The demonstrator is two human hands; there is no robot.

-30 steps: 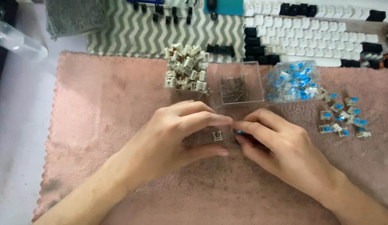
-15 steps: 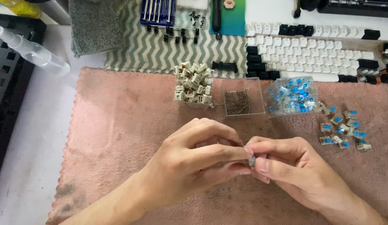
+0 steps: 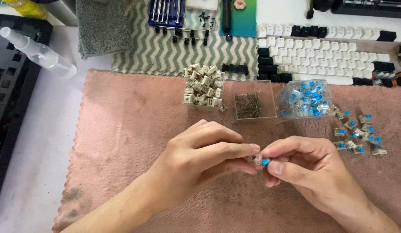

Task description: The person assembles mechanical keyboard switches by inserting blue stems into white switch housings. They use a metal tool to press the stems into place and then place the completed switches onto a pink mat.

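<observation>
small clear keyboard switch with a blue stem (image 3: 261, 161) is sitting pinched between my two hands now, lifted off the pink fuzzy mat (image 3: 123, 142) where a second ago i was working it low against the cloth, so i judge the part is being fitted together in the air. my left hand (image 3: 200, 162) is closing thumb and forefinger on its clear side, and my right hand (image 3: 308, 166) is nipping the blue end. beyond are lying three clear plastic boxes: brown-stemmed switches (image 3: 202, 86), fine metal springs (image 3: 248, 105), blue switches (image 3: 306, 99).
</observation>
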